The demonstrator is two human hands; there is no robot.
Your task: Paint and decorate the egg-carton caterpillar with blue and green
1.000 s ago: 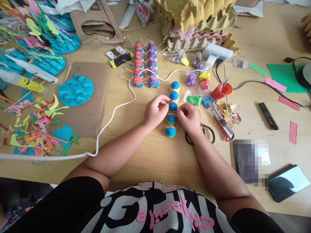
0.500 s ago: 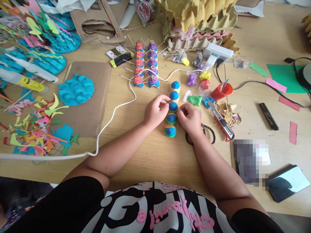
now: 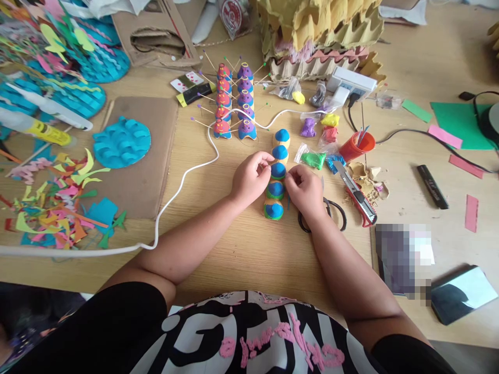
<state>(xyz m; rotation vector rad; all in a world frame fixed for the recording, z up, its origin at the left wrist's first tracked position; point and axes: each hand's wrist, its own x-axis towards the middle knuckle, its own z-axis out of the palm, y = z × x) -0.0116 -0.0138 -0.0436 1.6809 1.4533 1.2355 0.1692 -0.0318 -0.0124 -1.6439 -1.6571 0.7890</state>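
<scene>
A strip of egg-carton cups (image 3: 278,176) lies lengthwise in front of me, its several domes capped with blue clay. Green clay rings the bases of the two nearest domes. My left hand (image 3: 251,179) is closed, thumb and forefinger pressed at the left side of the middle dome. On the opposite side, my right hand (image 3: 305,189) is curled with its fingertips against the same dome. Whether a thin bit of clay sits between the fingertips is too small to tell. Black-handled scissors (image 3: 338,213) lie partly hidden under my right hand and wrist.
Finished red (image 3: 222,111) and purple carton figures (image 3: 245,111) with pins stand beyond. Bagged green clay (image 3: 313,159), a red cup (image 3: 356,146) and a utility knife (image 3: 358,195) lie to the right. A white cable (image 3: 187,174) crosses the left; paper scraps (image 3: 66,208) lie beside cardboard (image 3: 156,156).
The view has shifted very slightly. Both hands stay at the middle dome with almost the same finger positions.
</scene>
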